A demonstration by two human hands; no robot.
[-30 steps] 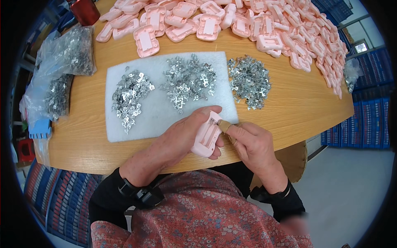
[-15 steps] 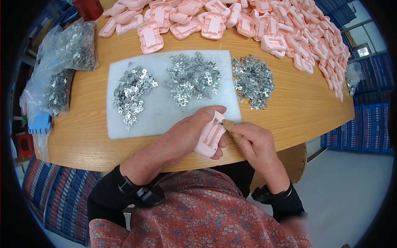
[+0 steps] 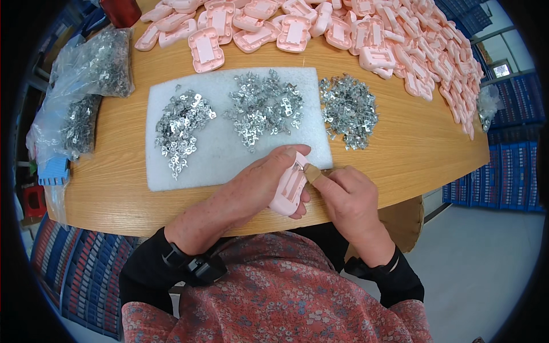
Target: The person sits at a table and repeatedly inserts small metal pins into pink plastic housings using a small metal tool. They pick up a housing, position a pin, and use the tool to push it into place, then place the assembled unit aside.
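At the table's point(image 3: 400, 166) near edge we find the left hand point(image 3: 260, 186) clasping a pink shell point(image 3: 287, 187), long axis running away from us, while the right hand's point(image 3: 349, 197) thumb and forefinger, pinched narrow, press into its right rim.

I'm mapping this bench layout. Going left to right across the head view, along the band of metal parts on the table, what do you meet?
Clear bags of metal parts → left pile on the white foam mat → middle pile on the mat → pile on bare wood → pink plastic shells.
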